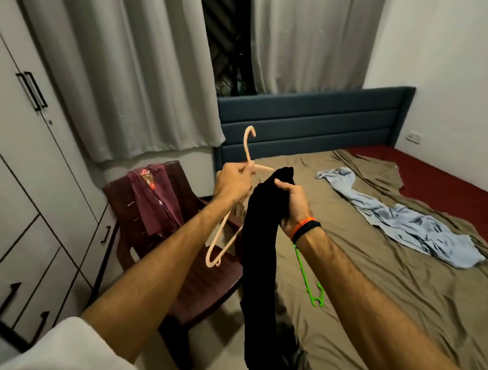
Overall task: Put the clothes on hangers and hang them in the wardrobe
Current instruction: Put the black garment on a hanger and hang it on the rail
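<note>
Above the near edge of the bed (372, 304), the left hand (233, 184) curls its fingers round the neck of a peach hanger (220, 240), just below the hook, so the hanger hangs tilted with one shoulder pointing down toward the chair (204, 281). Just beside it, the right hand (294, 204) grips the top of a black garment (261, 270), thumb over the bunched cloth; the rest of it hangs straight down between the forearms. Orange and black bands circle the right wrist. A green hanger (309, 284) lies on the olive sheet under the right forearm. Farther up the bed lies a light blue garment (405, 221). A maroon cloth (151, 199) drapes over the chair back. White wardrobe (25, 173) doors stand shut on the left.
</note>
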